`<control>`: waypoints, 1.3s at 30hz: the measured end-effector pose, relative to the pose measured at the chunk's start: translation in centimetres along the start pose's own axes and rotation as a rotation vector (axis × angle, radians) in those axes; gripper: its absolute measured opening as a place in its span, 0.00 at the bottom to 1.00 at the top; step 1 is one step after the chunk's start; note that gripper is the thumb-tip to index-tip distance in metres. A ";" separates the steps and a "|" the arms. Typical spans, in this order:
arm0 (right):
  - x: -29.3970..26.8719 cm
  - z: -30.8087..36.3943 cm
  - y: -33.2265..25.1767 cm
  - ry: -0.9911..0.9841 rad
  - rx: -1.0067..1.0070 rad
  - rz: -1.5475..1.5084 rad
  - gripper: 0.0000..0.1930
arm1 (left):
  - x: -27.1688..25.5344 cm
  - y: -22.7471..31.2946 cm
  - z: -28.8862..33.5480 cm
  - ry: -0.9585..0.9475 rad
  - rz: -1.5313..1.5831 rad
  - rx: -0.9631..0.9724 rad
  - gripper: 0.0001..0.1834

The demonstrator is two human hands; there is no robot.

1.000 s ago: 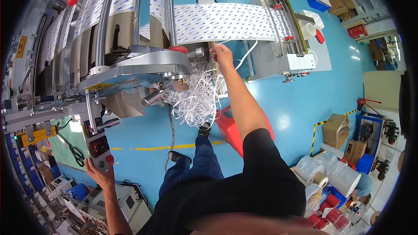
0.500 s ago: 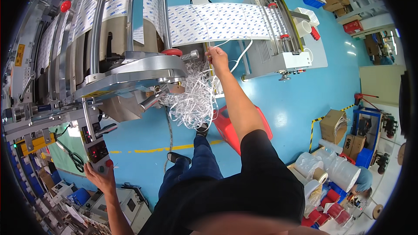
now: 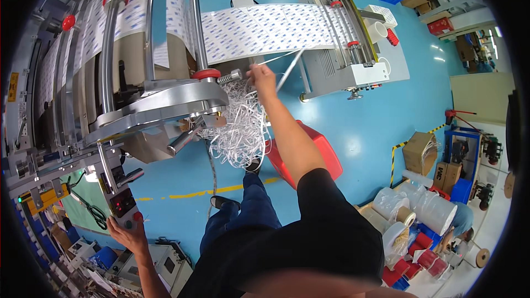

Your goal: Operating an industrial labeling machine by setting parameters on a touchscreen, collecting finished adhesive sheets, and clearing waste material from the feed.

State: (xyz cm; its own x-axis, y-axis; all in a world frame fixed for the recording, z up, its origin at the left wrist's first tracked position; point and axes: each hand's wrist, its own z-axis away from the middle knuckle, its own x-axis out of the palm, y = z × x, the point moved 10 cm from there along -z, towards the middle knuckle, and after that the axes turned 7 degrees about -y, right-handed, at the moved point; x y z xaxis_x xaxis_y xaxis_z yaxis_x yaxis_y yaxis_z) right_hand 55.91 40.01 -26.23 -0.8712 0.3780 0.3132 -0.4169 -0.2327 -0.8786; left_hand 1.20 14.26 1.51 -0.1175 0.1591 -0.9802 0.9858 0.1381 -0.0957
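Note:
My right hand is closed in a pinch on a thin white waste strip, just below the printed web. The strip runs up to the right from my fingers. Below the hand hangs a large tangle of white strips. The wide white web with blue print spans from the silver roller machine to a smaller white machine. At lower left my left hand rests with fingers apart at the end of the control box, its thumb near the red button.
A red bin stands on the blue floor under my right forearm. Black-handled scissors hang beside the control box. At lower right are plastic-wrapped rolls, red spools and a cardboard box. A person is partly visible there.
The view has shifted slightly. My right hand has moved a little left and down, and the strip from it now looks straighter. My left hand stays at the control box.

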 end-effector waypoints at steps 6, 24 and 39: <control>2.2 2.8 5.7 -0.094 0.055 0.205 0.11 | -0.1 0.2 0.0 0.066 -0.073 0.028 0.49; 0.4 6.5 4.4 0.043 -0.147 0.453 0.15 | -0.3 0.9 0.5 0.029 -0.027 0.051 0.48; 2.1 12.9 10.1 0.027 -0.022 0.326 0.14 | -1.0 -3.4 1.9 0.012 0.050 -0.007 0.42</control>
State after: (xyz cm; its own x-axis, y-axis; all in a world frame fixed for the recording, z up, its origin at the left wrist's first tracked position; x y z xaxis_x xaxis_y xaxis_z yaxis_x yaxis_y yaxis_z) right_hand 46.55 26.87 -29.84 -0.9505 0.3107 0.0044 -0.1111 -0.3266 -0.9386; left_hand -1.81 11.81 2.48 -0.0697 0.1777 -0.9816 0.9896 0.1366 -0.0455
